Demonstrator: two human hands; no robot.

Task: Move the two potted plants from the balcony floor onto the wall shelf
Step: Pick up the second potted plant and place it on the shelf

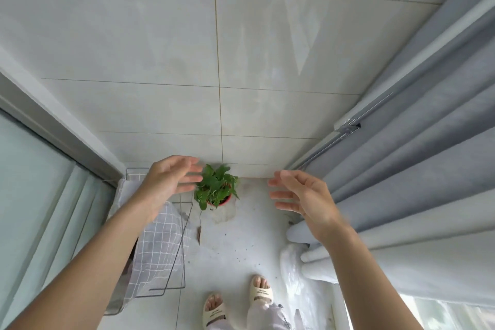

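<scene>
Hands reach out with fingers straight and spread, holding nothing: left hand (171, 178) left of the potted plant (216, 190), right hand (300, 195) well right of it. Red pot holds green leaves, standing on the floor (241, 238) against the tiled wall (160, 61). Wire basket (163, 246) left of the plant holds checked cloth.

light: soft, even daylight | shadows: faint | blur: slight overall | edges: wide-angle bending

A home balcony: tiled wall (160, 35), grey curtains (428, 142), laundry basket (160, 249).
</scene>
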